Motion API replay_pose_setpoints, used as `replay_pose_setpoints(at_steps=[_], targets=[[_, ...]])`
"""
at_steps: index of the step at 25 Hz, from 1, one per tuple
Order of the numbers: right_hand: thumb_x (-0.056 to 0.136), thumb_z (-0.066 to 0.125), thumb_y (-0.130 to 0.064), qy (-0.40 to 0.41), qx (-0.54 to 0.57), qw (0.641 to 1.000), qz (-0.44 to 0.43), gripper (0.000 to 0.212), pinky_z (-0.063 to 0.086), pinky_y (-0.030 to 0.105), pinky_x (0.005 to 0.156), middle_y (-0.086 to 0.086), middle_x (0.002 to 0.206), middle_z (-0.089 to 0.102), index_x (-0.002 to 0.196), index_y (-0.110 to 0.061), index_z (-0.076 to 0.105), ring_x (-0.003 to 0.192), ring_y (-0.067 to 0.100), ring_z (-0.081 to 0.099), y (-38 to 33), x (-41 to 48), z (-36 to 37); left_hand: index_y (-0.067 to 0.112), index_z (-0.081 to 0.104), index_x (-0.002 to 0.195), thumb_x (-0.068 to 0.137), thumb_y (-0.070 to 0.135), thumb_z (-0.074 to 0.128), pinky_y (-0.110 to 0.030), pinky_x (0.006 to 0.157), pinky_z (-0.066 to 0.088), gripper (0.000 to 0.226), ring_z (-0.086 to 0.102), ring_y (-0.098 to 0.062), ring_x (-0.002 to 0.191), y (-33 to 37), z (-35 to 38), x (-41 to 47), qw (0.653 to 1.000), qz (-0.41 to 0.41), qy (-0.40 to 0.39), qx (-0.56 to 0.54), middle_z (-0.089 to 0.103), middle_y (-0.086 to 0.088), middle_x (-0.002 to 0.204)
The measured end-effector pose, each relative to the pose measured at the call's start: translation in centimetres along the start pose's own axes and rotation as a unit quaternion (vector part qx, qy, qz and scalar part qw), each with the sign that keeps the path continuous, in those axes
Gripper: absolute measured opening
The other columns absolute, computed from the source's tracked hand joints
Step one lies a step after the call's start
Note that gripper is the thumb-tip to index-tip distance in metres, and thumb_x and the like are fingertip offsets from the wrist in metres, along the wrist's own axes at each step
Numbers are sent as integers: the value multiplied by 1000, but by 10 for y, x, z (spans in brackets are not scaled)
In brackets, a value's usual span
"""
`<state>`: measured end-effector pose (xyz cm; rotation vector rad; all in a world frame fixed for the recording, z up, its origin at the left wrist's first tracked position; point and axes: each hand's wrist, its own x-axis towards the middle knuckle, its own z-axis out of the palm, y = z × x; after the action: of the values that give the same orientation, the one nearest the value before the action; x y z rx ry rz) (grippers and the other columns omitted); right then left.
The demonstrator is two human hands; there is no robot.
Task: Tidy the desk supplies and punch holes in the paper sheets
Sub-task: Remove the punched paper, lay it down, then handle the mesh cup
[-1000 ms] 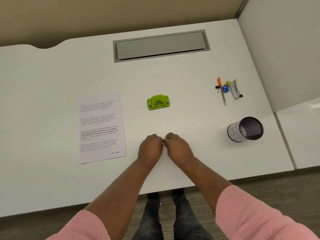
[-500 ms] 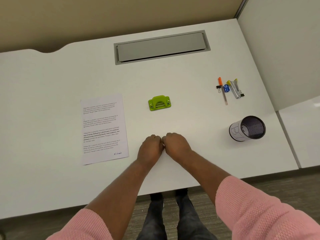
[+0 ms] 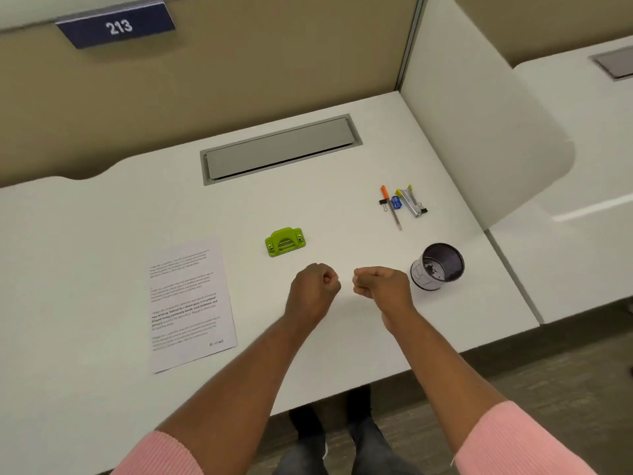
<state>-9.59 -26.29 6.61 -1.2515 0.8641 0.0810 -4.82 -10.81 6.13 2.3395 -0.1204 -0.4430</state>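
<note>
Counting one punch (image 3: 285,242), one sheet (image 3: 191,305).

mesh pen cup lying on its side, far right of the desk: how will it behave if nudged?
The black wire-mesh pen cup lies on its side, round wall on the white desk, so it would probably roll. Open mesh suggests it is light and easily shifted. A paper label wraps its base, likely smooth to grip.

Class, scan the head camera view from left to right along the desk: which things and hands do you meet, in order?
Printed paper sheet → green hole punch → left hand → right hand → mesh pen cup
</note>
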Motion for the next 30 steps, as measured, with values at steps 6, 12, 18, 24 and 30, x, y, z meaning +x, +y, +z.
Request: replay_pose_setpoints(at_steps=[6, 12, 18, 24, 30], targets=[[79, 74, 5, 69, 38, 996, -44, 13, 58, 22, 67, 11, 85, 77, 90, -2, 77, 77, 22, 75, -55, 2, -71, 22, 65, 79, 83, 24, 58, -26, 67, 50, 8, 60, -6, 77, 106, 46, 18, 993, 105, -49, -6, 65, 10, 81], [77, 74, 1, 142, -67, 984, -81, 15, 63, 37, 75, 6, 72, 77, 81, -13, 80, 68, 23, 76, -69, 21, -138, 21, 65, 78, 84, 23, 57, -32, 66, 50, 10, 59, -9, 74, 154, 100, 32, 987, 133, -86, 23, 65, 8, 80], [79, 70, -2, 154, -195, 961, -118, 16, 63, 37, 74, 3, 80, 78, 86, -12, 80, 72, 20, 75, -71, 36, -161, 19, 78, 95, 89, 19, 56, -32, 78, 53, 23, 65, -15, 87, 164, 121, 43, 982, 156, -96, 56, 75, 3, 96], [79, 73, -6, 150, -290, 930, -168, 14, 50, 7, 62, -7, 77, 75, 85, -17, 79, 70, 0, 69, -69, 39, -165, 25, 72, 85, 83, 22, 67, -32, 72, 54, 6, 64, -11, 81, 164, 126, 46, 985, 135, -76, 71, 69, 10, 85], [81, 71, -5, 131, -321, 918, -193, 14, 49, 4, 59, -7, 78, 74, 86, -16, 79, 72, 2, 68, -69, 40, -164, 25, 77, 93, 85, 22, 64, -30, 77, 52, 16, 63, -12, 88, 162, 128, 41, 985, 146, -77, 60, 72, 6, 93]])
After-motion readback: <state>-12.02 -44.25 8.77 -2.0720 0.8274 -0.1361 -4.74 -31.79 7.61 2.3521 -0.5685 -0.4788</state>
